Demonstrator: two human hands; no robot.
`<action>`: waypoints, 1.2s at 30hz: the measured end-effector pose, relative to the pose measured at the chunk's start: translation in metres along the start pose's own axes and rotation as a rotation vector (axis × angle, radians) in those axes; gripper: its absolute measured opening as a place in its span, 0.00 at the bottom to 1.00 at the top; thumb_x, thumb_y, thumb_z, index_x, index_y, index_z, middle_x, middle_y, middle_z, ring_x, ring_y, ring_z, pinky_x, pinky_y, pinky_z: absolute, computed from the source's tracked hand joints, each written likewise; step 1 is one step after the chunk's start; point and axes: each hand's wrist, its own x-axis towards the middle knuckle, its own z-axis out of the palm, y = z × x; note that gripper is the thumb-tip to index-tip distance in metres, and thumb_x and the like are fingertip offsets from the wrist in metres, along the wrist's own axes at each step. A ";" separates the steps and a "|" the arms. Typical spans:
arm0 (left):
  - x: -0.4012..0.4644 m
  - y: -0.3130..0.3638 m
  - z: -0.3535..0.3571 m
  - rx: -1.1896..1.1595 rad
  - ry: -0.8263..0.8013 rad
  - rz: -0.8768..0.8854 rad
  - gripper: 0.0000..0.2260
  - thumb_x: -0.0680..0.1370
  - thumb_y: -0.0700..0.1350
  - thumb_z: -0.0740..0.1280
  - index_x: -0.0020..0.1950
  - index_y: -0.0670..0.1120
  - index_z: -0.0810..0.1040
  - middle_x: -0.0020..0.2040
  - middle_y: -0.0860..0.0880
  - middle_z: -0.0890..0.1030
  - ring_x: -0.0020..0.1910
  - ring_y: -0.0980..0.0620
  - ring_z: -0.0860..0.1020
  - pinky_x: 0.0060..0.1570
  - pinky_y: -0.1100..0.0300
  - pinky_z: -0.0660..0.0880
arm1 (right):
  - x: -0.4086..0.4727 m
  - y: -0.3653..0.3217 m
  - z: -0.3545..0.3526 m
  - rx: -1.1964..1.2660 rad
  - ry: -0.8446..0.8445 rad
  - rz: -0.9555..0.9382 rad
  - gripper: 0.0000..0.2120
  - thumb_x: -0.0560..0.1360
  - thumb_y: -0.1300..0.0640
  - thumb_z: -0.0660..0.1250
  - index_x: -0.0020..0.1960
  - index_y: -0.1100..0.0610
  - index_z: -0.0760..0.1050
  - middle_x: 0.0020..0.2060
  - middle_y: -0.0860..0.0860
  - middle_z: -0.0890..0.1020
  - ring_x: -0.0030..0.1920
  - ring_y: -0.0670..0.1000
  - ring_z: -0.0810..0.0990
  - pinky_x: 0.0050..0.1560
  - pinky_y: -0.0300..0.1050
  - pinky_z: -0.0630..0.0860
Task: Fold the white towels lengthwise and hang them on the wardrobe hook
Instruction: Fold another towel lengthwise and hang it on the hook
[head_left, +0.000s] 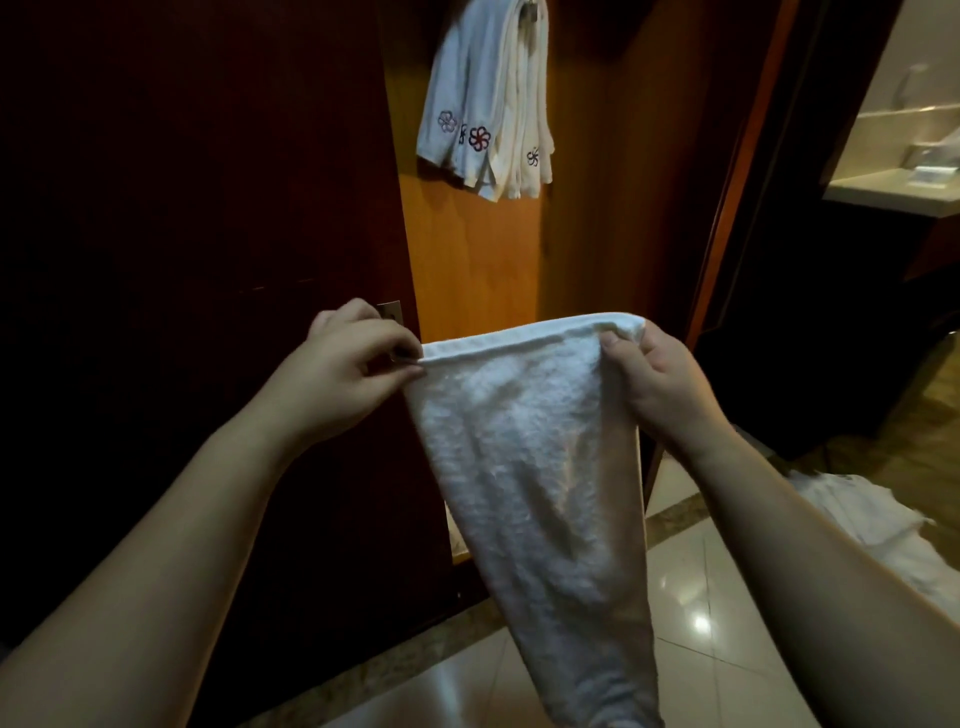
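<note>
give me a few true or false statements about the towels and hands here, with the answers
1. Both hands hold the top edge of one white towel. True: the left hand pinches one corner, the right hand grips the other, and the white towel hangs down between them.
2. No towels are on the hook yet. False: the hung towels already dangle against the wardrobe's wooden panel.
3. The hung towels carry flower motifs near their lower ends. True.
4. The held towel lies spread flat on the floor. False: it is held up in the air, its lower end narrowing toward the tiled floor.
5. More white cloth lies on the floor to the right. True.
</note>
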 end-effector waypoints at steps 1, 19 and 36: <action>0.000 0.002 -0.002 -0.029 0.007 -0.003 0.06 0.76 0.48 0.72 0.51 0.57 0.80 0.48 0.60 0.71 0.50 0.54 0.69 0.48 0.63 0.67 | 0.000 0.001 -0.002 -0.010 0.004 0.005 0.09 0.76 0.42 0.61 0.48 0.35 0.81 0.46 0.35 0.84 0.47 0.40 0.83 0.48 0.41 0.78; 0.025 0.011 -0.022 0.238 0.051 -0.002 0.18 0.75 0.44 0.68 0.65 0.50 0.77 0.47 0.53 0.77 0.49 0.52 0.72 0.48 0.51 0.75 | 0.006 0.006 0.013 -0.294 0.040 -0.210 0.06 0.79 0.49 0.63 0.47 0.47 0.78 0.39 0.45 0.82 0.43 0.43 0.79 0.39 0.37 0.73; 0.029 -0.005 -0.025 -0.197 -0.195 -0.334 0.07 0.70 0.52 0.69 0.40 0.51 0.76 0.34 0.55 0.77 0.35 0.55 0.74 0.36 0.57 0.68 | 0.041 -0.021 0.001 -0.521 -0.269 -0.056 0.07 0.79 0.56 0.61 0.47 0.46 0.76 0.42 0.47 0.81 0.43 0.46 0.79 0.40 0.44 0.74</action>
